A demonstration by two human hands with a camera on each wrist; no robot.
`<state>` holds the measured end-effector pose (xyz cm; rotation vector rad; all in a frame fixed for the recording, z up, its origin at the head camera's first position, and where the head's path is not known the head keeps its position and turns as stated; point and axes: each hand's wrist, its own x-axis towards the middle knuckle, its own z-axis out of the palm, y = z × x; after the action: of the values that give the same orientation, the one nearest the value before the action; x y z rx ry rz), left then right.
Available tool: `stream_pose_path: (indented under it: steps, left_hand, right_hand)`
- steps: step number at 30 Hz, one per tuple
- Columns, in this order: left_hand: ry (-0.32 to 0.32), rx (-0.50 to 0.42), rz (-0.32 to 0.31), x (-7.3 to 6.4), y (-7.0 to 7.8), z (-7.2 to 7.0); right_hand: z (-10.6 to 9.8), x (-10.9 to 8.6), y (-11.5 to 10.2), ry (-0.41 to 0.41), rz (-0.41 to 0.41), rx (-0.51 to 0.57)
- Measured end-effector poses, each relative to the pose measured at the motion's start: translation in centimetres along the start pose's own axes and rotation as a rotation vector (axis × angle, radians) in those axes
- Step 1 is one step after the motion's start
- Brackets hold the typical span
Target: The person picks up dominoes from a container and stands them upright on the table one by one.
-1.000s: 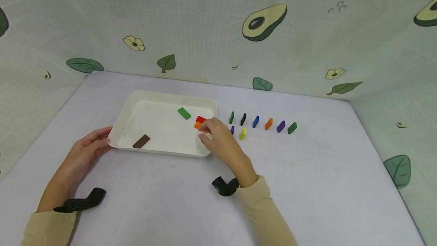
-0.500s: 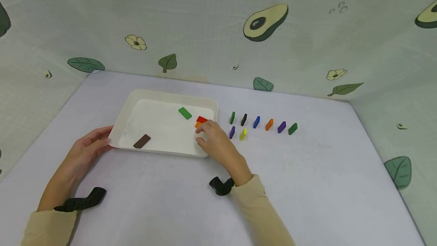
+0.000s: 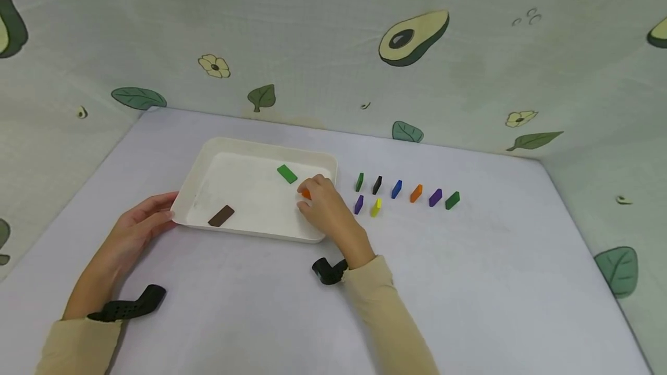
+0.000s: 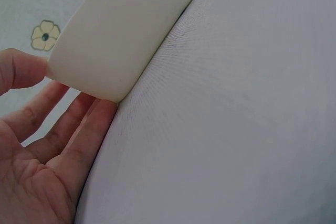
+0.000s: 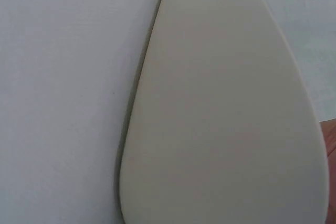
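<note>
The white tray (image 3: 250,227) lies on the table. At its front left corner my left hand (image 3: 136,227) pinches the tray, thumb at the rim and fingers against the corner below; the left wrist view shows this hand (image 4: 39,150) closely. My right hand (image 3: 327,204) reaches over the tray's right end, thumb and index finger apart. An orange block (image 3: 306,194) shows between them, partly covered. A green block (image 3: 287,174) and a brown block (image 3: 221,216) lie flat in the tray. In the right wrist view the tray's wall (image 5: 220,108) hides nearly all of that hand.
Right of the tray, several small blocks stand upright in two rows, among them a black block (image 3: 377,185), a blue block (image 3: 396,189) and a yellow block (image 3: 376,208). A printed cloth (image 3: 323,45) hangs behind the white table (image 3: 469,294).
My right hand has moved slightly left and farther over the tray, covering the red block that showed earlier. The left hand keeps its place at the tray corner. The head view shifts slightly.
</note>
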<state>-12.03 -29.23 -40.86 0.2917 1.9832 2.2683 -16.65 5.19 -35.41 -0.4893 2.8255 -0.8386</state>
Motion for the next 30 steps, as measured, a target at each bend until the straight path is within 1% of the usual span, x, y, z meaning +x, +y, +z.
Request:
stream_pose_path:
  steps: [4, 8, 11, 13, 18, 21, 24, 30]
  left_hand:
    - [-0.003, 0.009, -0.001, 0.0, 0.1, 0.0]
    - [-0.001, 0.013, -0.004, 0.0, 0.1, 0.0]
    - [-0.003, 0.017, -0.002, 0.1, 0.2, 0.0]
    - [-0.007, 0.021, -0.003, 0.1, 0.2, 0.1]
    - [-0.014, 0.032, -0.002, 0.2, 0.3, 0.1]
    - [-0.014, 0.032, -0.006, 0.2, 0.3, 0.1]
    - [-0.017, 0.035, -0.012, 0.2, 0.3, 0.1]
    - [-0.017, 0.026, -0.019, 0.1, 0.2, 0.0]
  right_hand:
    - [0.4, 0.5, 0.1, -0.008, -0.040, -0.034]
    - [0.7, 0.7, 0.1, 0.008, -0.090, -0.083]
    - [0.8, 0.9, 0.1, 0.014, -0.091, -0.128]
    - [0.9, 1.1, 0.1, 0.001, -0.081, -0.184]
    - [1.4, 1.6, 0.2, -0.068, -0.059, -0.382]
    - [1.5, 1.7, 0.1, -0.092, -0.055, -0.449]
    - [1.5, 1.6, 0.1, -0.099, -0.055, -0.479]
    - [1.5, 1.5, 0.0, -0.117, -0.055, -0.457]
